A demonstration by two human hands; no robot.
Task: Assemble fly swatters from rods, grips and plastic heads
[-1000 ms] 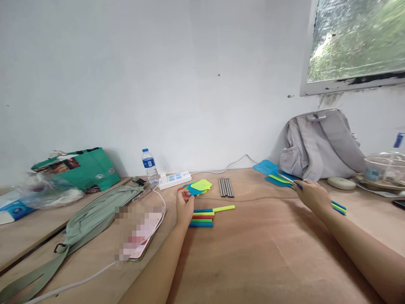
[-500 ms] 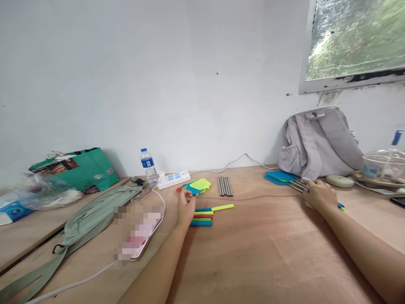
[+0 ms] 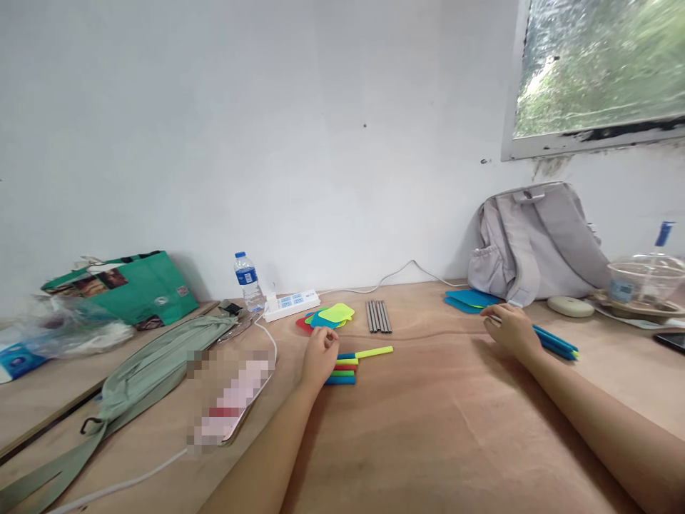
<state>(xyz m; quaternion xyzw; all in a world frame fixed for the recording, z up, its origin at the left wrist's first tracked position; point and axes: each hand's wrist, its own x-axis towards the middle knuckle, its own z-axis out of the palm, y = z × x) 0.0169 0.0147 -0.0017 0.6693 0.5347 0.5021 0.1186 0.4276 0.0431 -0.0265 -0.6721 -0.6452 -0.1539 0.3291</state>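
My left hand (image 3: 320,357) rests by several short coloured tubes (image 3: 345,373), its fingers curled in with nothing visible in them. Beyond it lies a pile of flat plastic fly-swatter heads (image 3: 335,315) in yellow, blue and red. Several bare metal rods (image 3: 379,316) lie side by side in the middle. On the right, my right hand (image 3: 511,330) is over a group of fly swatters, fingers stretched out and apart. Their blue heads (image 3: 468,300) show beyond the fingertips and their blue handles (image 3: 556,343) behind the wrist; the hand hides most of the rods.
A power strip (image 3: 292,305) and water bottle (image 3: 248,280) stand against the wall. To the left are a phone (image 3: 235,407), a green-grey strap bag (image 3: 160,350) and a green bag (image 3: 160,285). A grey backpack (image 3: 535,243), round pale case (image 3: 570,306) and plastic cup (image 3: 642,278) sit at right.
My left hand has drawn back a little from the swatter heads, toward the tubes. My right hand has let go of the swatters and shifted slightly left; more of the blue handles shows.
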